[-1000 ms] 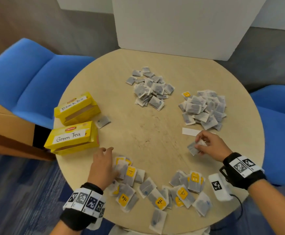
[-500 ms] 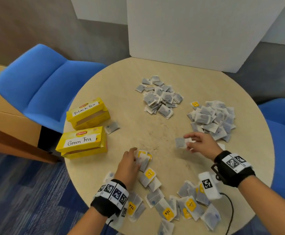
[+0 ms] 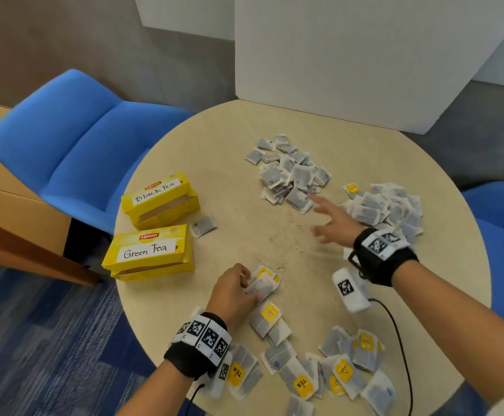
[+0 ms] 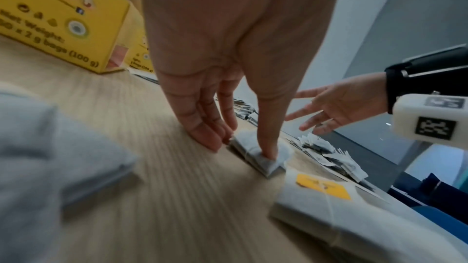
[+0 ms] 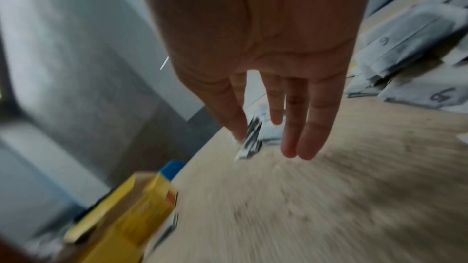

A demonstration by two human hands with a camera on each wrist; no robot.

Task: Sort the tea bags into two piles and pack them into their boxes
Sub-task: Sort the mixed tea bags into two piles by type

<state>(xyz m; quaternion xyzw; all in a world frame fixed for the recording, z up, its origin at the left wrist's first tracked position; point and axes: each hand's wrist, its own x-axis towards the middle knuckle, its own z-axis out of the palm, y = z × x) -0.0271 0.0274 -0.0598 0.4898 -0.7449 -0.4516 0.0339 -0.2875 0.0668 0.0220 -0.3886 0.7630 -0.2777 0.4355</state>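
Observation:
Two yellow boxes lie at the table's left, labelled Black Tea [image 3: 160, 199] and Green Tea [image 3: 150, 252]. One sorted pile of tea bags [image 3: 291, 175] lies far centre and another pile [image 3: 386, 205] sits to its right. Unsorted bags [image 3: 304, 370], some with yellow tags, are spread along the near edge. My left hand [image 3: 250, 286] pinches a small stack of tea bags [image 3: 264, 280]; in the left wrist view the thumb [image 4: 268, 147] presses on the stack [image 4: 255, 157]. My right hand [image 3: 320, 216] hovers beside the far centre pile with fingers spread and holds nothing.
A single tea bag [image 3: 202, 226] lies just right of the boxes. Blue chairs [image 3: 73, 151] stand to the left and right of the round table [image 3: 244, 229]. A white board [image 3: 365, 55] stands at the far edge. A black cable [image 3: 395, 331] crosses the near right.
My right hand carried a tea bag from the near right toward the far centre pile and let it go. My left hand slid forward and gathered a stack.

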